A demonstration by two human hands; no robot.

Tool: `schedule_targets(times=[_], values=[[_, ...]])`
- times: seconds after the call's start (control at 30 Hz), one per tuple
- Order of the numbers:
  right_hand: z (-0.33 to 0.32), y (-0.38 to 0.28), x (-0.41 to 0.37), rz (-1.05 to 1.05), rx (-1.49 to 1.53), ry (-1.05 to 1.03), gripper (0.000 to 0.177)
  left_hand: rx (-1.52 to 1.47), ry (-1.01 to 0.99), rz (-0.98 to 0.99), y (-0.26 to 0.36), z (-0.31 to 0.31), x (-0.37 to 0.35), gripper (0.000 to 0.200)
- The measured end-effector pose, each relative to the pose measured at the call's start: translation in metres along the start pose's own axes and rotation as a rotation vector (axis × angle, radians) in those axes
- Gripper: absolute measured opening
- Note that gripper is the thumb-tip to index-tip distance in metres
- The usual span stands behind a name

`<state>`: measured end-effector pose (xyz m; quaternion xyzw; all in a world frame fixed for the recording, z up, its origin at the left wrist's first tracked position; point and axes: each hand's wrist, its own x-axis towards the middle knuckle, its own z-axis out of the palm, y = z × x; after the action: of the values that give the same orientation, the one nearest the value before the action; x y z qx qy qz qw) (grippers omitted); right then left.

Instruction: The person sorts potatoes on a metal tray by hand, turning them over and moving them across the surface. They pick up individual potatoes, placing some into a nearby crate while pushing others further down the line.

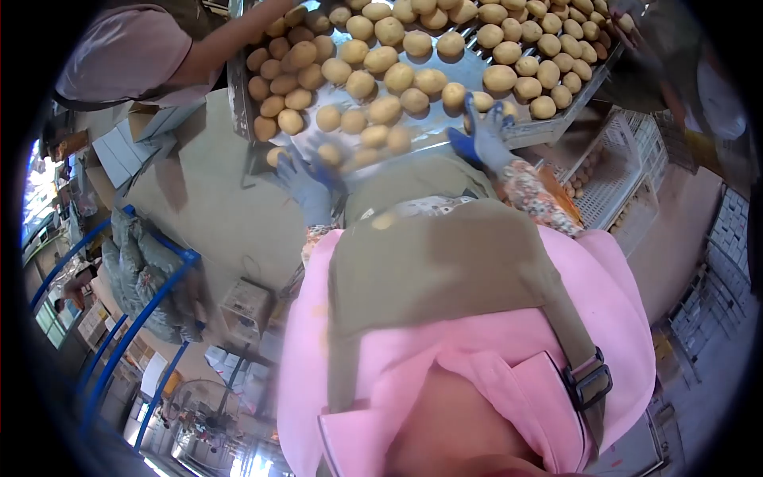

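Observation:
Potatoes (398, 77) lie loose over a shiny metal sorting table (433, 127). My left hand (308, 184), in a grey and blue glove, is at the table's near left edge. Its fingers are stretched out beside a potato (328, 154), with another potato (276, 157) at the fingertips. My right hand (486, 135), gloved the same way, reaches over the near edge with thumb and fingers spread. Its fingertips are right at a potato (482, 101) and close to another potato (454, 95). Several potatoes in front of me are smeared by motion.
A person's arm (238, 36) reaches over the table from the left; another person (683, 71) stands at the right. White plastic crates (620, 171) with potatoes stand below on the right. Filled sacks (143, 270) rest on a blue-framed cart (151, 306). Boxes (127, 151) stand at the left.

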<state>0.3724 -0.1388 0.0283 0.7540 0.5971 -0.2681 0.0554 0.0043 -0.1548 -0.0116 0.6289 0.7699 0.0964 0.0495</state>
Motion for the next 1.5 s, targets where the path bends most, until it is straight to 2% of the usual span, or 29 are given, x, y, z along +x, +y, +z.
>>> schedule_targets(times=[0.07, 0.13, 0.17, 0.2, 0.23, 0.3, 0.37, 0.4, 0.43, 0.5, 0.53, 0.63, 0.73, 0.8, 0.87, 0.93, 1.0, 1.03, 1.07, 1.1, 1.13, 1.17, 1.2, 1.23, 1.27, 1.33, 1.4, 1.47, 1.5], values=[[0.019, -0.011, 0.010, 0.038, 0.140, 0.068, 0.086, -0.036, 0.035, 0.096, 0.029, -0.006, 0.001, 0.062], [0.014, -0.017, 0.017, -0.164, 0.338, -0.126, 0.079, -0.299, -0.061, 0.269, 0.058, 0.004, -0.003, 0.056], [0.006, -0.017, 0.008, -0.267, 0.360, -0.062, 0.063, -0.416, -0.228, 0.248, 0.071, 0.011, -0.003, 0.053], [0.005, -0.012, 0.009, -0.272, 0.364, -0.061, 0.063, -0.533, -0.393, 0.222, 0.082, 0.018, -0.005, 0.051], [0.004, -0.006, 0.011, -0.355, 0.574, -0.185, 0.055, -0.321, -0.543, 0.305, 0.120, -0.019, -0.002, 0.051], [0.003, 0.006, 0.016, -0.461, 0.786, -0.340, 0.047, -0.199, -0.471, 0.335, 0.120, -0.011, -0.012, 0.052], [0.001, 0.028, 0.031, -0.519, 0.865, -0.197, 0.034, 0.033, -0.427, 0.354, 0.112, -0.011, -0.014, 0.060], [0.022, 0.042, 0.043, -0.524, 0.814, 0.173, 0.033, 0.050, -0.425, 0.330, 0.103, -0.008, -0.013, 0.060], [0.010, 0.055, 0.040, -0.318, 1.022, 0.111, 0.031, 0.076, -0.408, 0.256, 0.090, -0.003, -0.012, 0.063], [-0.017, 0.073, 0.033, -0.303, 0.933, 0.264, 0.029, 0.055, -0.482, 0.044, 0.086, -0.028, -0.012, 0.071], [-0.022, 0.079, 0.033, -0.319, 0.933, 0.256, 0.029, 0.020, -0.394, 0.001, 0.075, -0.029, -0.019, 0.071], [-0.033, 0.082, 0.019, -0.259, 0.558, -0.052, 0.041, -0.070, -0.370, -0.081, 0.034, -0.022, -0.028, 0.069], [-0.037, 0.057, 0.005, -0.312, 0.473, -0.027, 0.042, -0.236, -0.456, -0.085, 0.034, -0.040, -0.030, 0.064], [-0.002, 0.048, 0.021, -0.282, 0.635, -0.114, 0.046, -0.987, -0.424, -0.421, 0.038, -0.038, -0.034, 0.063], [0.011, 0.012, 0.017, -0.557, 0.240, 0.141, 0.051, -0.879, -0.369, -0.327, 0.029, -0.028, -0.033, 0.060], [0.024, -0.028, 0.004, -0.490, 0.054, 0.069, 0.051, -0.668, -0.304, -0.117, 0.019, -0.019, -0.028, 0.055], [0.029, -0.051, 0.004, -0.573, 0.041, -0.002, 0.051, -0.684, -0.302, -0.200, 0.021, -0.027, -0.020, 0.052], [0.028, -0.052, 0.015, -0.634, 0.294, -0.094, 0.051, -0.798, -0.299, -0.314, 0.027, -0.043, -0.014, 0.051], [0.024, -0.050, 0.021, -0.639, 0.282, -0.104, 0.051, -0.910, -0.297, -0.432, 0.025, -0.051, -0.012, 0.051], [0.018, -0.048, 0.024, -0.563, 0.540, -0.164, 0.048, -0.895, -0.097, -0.379, -0.009, -0.006, -0.019, 0.051], [0.013, -0.047, 0.025, -0.472, 0.795, -0.219, 0.046, -0.901, -0.103, -0.392, -0.027, 0.015, -0.020, 0.051], [0.008, -0.047, 0.016, -0.245, 0.903, -0.229, 0.041, -0.820, -0.003, -0.358, -0.039, 0.031, -0.021, 0.050], [0.010, -0.040, 0.016, -0.231, 0.891, -0.236, 0.041, -0.738, 0.090, -0.324, -0.048, 0.038, -0.025, 0.049], [0.011, -0.025, 0.019, -0.347, 0.596, -0.099, 0.041, -1.000, -0.009, -0.487, -0.041, 0.026, -0.024, 0.048], [0.014, -0.012, 0.020, -0.456, 0.295, 0.036, 0.040, -1.010, -0.022, -0.494, -0.043, 0.021, -0.022, 0.048], [0.033, -0.006, 0.001, -0.484, 0.114, 0.116, 0.040, -0.779, -0.129, -0.173, -0.041, 0.010, -0.011, 0.044], [0.042, -0.030, -0.019, -0.539, -0.198, -0.009, 0.039, -0.756, -0.235, -0.038, -0.018, -0.026, 0.005, 0.041], [0.037, -0.071, -0.036, -0.406, -0.018, -0.088, 0.040, -0.727, -0.345, 0.091, -0.002, -0.032, 0.002, 0.039], [0.037, -0.098, -0.045, -0.375, -0.061, -0.086, 0.039, -0.649, -0.315, 0.303, 0.003, -0.023, 0.004, 0.038]])
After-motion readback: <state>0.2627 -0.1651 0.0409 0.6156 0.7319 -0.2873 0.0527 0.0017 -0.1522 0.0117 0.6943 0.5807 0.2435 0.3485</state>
